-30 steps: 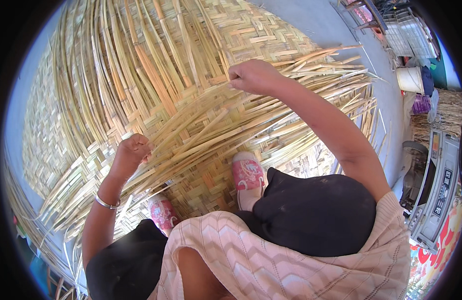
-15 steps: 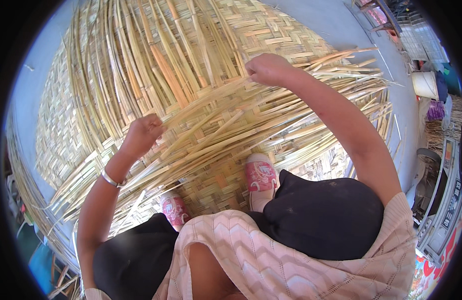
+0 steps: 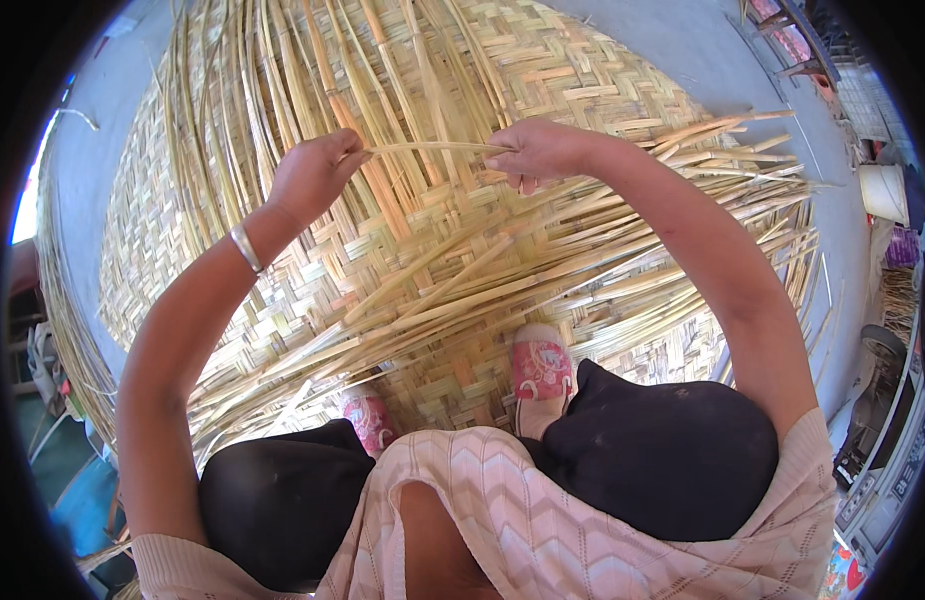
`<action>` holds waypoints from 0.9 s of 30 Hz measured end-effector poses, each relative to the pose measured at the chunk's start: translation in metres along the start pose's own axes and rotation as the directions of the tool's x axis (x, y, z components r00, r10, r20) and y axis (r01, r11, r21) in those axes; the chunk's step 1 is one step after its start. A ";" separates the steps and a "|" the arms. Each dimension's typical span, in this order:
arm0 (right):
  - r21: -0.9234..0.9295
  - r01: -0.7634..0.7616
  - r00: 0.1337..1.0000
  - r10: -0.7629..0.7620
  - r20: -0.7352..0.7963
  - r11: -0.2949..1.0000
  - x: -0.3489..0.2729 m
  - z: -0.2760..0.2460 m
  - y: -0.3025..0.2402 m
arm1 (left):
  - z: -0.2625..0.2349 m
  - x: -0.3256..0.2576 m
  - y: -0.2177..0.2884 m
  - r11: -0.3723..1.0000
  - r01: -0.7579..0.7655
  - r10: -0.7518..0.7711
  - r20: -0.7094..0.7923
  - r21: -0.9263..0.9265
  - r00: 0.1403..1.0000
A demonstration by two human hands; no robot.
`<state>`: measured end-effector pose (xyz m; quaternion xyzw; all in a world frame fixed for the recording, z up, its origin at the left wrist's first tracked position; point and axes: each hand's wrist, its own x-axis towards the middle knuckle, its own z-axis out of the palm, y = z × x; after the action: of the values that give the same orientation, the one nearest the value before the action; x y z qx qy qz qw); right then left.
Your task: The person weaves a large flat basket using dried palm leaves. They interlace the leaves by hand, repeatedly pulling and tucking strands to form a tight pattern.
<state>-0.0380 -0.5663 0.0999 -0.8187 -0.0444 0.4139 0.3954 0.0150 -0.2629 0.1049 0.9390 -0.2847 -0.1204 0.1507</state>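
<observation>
Head view: we've got both hands up over the woven mat [image 3: 607,75], w/ a thin, pale strip [image 3: 432,147] running btwn them. L hand [image 3: 318,175] is nearly closed, thumb & fingertips pinching the strip's L end. R hand [image 3: 544,152] pinches the R end btwn thumb & fingers, its lower fingers loosely curled beneath. The strip runs approx. level across the gap, bowed slightly upward in the mid; we can't tell if it touches what's below it.

Behind it, from our side, long strips [image 3: 274,85] lie roughly side by side, running away from us over the mat to the top edge. Nearer us, a loose pile [image 3: 572,275] of strips lies crosswise on the mat, slanting from lower L to upper R, some ends splayed out at R.

We've a silver-coloured bracelet [image 3: 245,247] on the L wrist. Our pink patterned shoes [image 3: 543,370] are just this side of the pile, below black-clad knees [image 3: 672,450] & a pale pink knit top [image 3: 622,545]. Grey floor [image 3: 662,50] shows past the mat; off R, near the rim, we see a whitish bucket [image 3: 883,193] and a dark tyre [image 3: 882,343], well apart from the hands
</observation>
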 end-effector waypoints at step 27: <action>0.286 -0.055 0.878 0.183 -0.443 0.957 0.141 -0.007 0.015 | 0.059 0.095 -0.024 0.406 0.664 -0.472 0.478 -0.628 0.741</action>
<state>0.0552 -0.5247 0.0011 -0.8349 0.1581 0.2318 0.4735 0.0853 -0.3113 0.0282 0.7999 0.1185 -0.3787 0.4503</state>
